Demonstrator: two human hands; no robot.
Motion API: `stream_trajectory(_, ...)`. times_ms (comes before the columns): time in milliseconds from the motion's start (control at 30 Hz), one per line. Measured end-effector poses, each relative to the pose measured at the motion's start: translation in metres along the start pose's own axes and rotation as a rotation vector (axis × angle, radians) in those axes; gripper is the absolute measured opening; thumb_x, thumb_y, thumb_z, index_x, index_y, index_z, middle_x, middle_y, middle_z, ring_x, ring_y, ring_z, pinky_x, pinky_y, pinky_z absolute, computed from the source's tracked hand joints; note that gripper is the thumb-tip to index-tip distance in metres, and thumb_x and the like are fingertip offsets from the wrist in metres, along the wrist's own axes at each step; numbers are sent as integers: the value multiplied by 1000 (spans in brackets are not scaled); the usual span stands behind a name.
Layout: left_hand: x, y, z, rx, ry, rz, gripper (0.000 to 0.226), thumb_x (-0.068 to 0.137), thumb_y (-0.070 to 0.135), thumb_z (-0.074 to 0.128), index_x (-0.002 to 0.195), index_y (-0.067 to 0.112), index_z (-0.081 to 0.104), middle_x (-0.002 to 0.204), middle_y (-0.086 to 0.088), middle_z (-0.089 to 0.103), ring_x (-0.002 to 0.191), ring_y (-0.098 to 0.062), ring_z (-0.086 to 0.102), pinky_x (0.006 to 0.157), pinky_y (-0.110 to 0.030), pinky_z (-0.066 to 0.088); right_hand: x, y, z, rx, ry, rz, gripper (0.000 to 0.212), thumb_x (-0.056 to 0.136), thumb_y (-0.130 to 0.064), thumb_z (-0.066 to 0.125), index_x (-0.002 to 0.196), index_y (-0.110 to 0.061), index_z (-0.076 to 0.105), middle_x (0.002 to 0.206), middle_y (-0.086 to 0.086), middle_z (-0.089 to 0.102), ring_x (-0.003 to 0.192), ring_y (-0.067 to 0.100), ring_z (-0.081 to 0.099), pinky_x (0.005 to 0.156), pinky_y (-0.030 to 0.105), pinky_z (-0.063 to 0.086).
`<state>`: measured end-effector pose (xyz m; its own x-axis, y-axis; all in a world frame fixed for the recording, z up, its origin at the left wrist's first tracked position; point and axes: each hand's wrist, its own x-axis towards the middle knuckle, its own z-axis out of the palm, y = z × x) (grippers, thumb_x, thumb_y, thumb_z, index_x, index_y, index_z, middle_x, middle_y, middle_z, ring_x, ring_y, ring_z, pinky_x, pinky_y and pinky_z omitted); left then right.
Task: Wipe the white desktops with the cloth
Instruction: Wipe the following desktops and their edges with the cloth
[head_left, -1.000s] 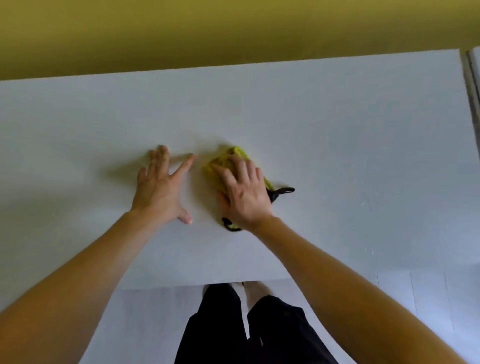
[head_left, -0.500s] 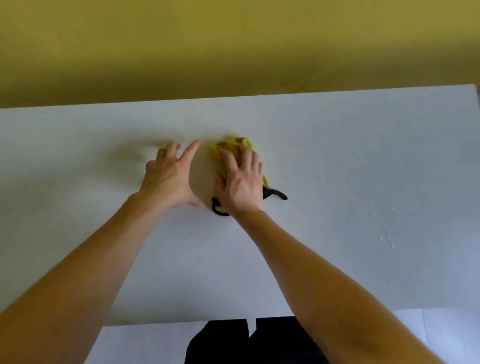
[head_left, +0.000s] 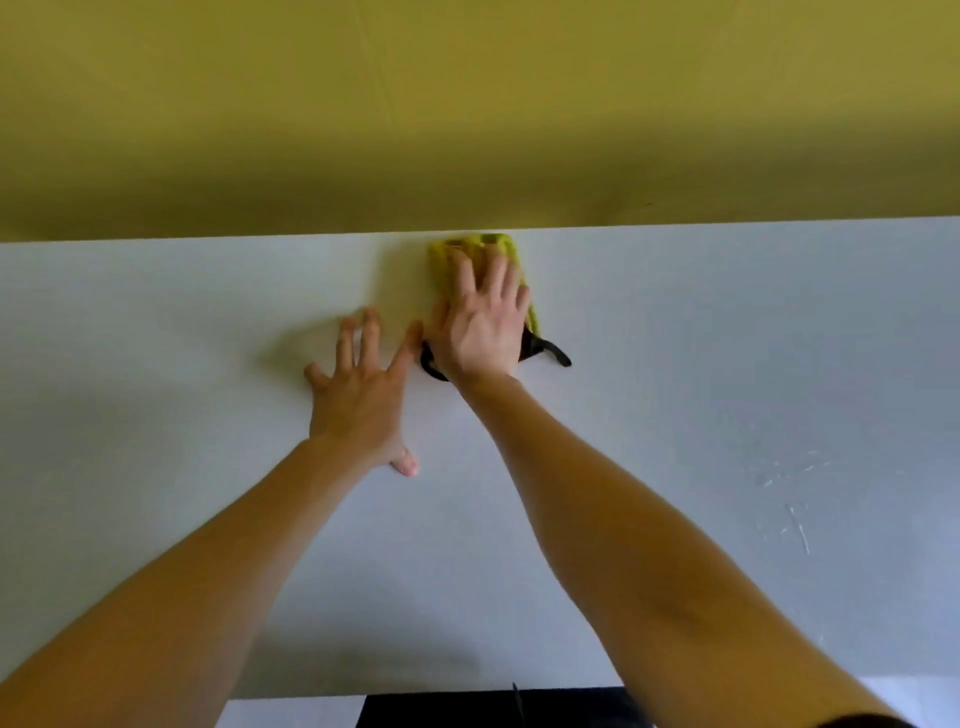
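A yellow-green cloth (head_left: 483, 249) with a black edge and black loop lies at the far edge of the white desktop (head_left: 727, 364), against the yellow wall. My right hand (head_left: 483, 322) presses flat on the cloth with fingers spread and straight. To its left, my left hand (head_left: 361, 384) rests flat on the bare desktop, fingers spread, its index finger close to the right hand. Much of the cloth is hidden under my right hand.
A yellow wall (head_left: 467, 114) rises directly behind the desk's far edge. Small white scratches or specks (head_left: 795, 499) mark the desktop at the right. The near desk edge (head_left: 415, 693) runs along the bottom, with dark trousers (head_left: 493, 709) below it.
My right hand has pushed the cloth away from me to the desk's far edge by the wall. My left hand stayed flat on the desktop and now lies behind the right.
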<state>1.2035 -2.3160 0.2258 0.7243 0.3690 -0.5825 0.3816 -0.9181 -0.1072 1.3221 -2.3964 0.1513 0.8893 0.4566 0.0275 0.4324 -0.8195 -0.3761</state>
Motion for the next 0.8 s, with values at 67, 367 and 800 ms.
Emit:
stream_trajectory(67,0,-3,1,0,14,2,174,43,73,100,165,42,-20,174,-13,-26,165,-41,-9,117,-69,38,20,20,-7,31,-120,-384,66,84,-42,61,147,-24,61,142,16,55,123,42,52,98,53,47)
stream_trajectory(367,4,3,1,-11,-6,20,180,47,71,101,161,39,-34,172,-15,-33,165,-44,-14,119,-70,36,43,127,-43,13,343,664,65,85,-32,58,149,-21,58,154,24,49,137,46,50,110,52,42)
stream_trajectory(800,6,6,-4,5,-13,13,182,46,73,100,159,40,-38,171,-16,-35,166,-44,-13,117,-67,38,57,206,-85,-26,269,269,56,86,-32,55,141,-24,63,140,19,54,124,42,54,103,54,48)
